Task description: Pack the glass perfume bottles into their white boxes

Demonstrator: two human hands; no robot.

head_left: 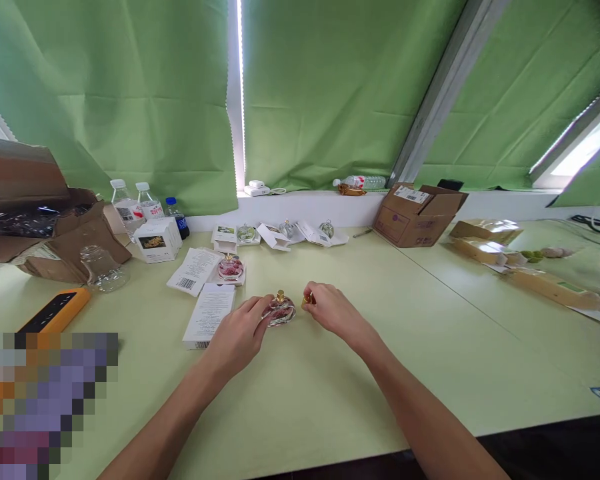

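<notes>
Our forearms (155, 420) reach over the tabletop (330, 400); our left hand (237, 337) holds with curved fingers a pink perfume bottle (279, 312), our right hand (333, 310) closes its fingers on a small gold piece (308, 300), and three round glass bottles (287, 229) sit further back, not yet handled as this one is

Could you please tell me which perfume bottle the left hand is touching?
The pink bottle against the left hand, nearest the person; the other pink bottle stands farther back.

L hand (237, 337) & R hand (335, 310) bare, w/ slim bare forearms (420, 413).
</notes>
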